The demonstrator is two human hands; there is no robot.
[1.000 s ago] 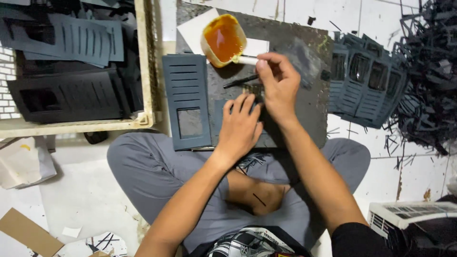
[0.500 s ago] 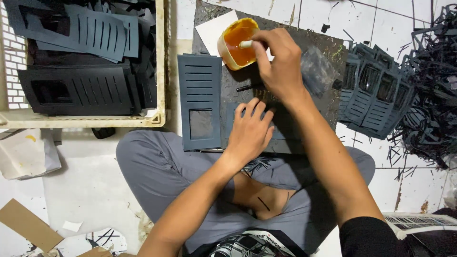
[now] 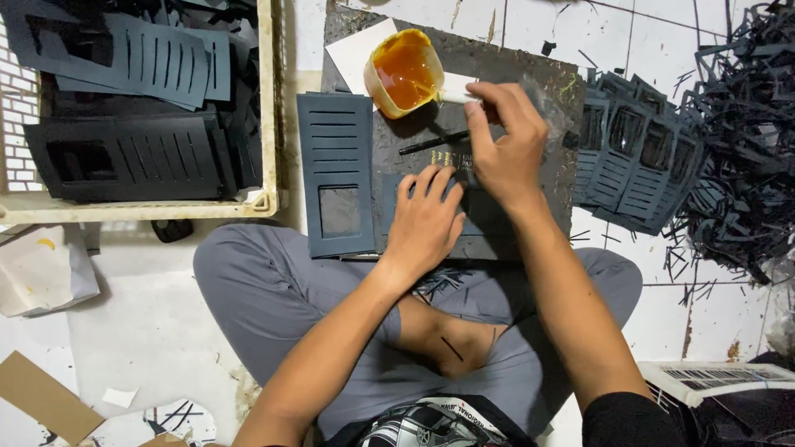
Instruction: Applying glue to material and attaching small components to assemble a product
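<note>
Fingers [image 3: 431,186] of the left hand [image 3: 424,223] lie spread and flat, pressing a dark card piece [image 3: 389,207] down onto the dark work board [image 3: 497,70] that rests across the seated person's lap; they grip nothing. Just beyond that hand on the board, the right hand [image 3: 501,149] has its fingertips pinched shut on a thin white brush handle [image 3: 454,97], whose far end dips into a cut-off plastic cup of amber glue [image 3: 403,70] standing near the board's far left corner. A slim black stick [image 3: 432,143] lies on the board between the cup and the left hand. A dark slatted card panel with a square window [image 3: 335,170] lies along the board's left edge, touching it. Left of the board, a pale plastic crate [image 3: 269,108] holds a pile of similar slatted card sheets [image 3: 124,157]. Right of the board, a fanned stack of finished window pieces [image 3: 625,153] leans on the tiled floor [image 3: 654,33], and beyond that lies a tangled heap of black card offcuts [image 3: 745,132].
</note>
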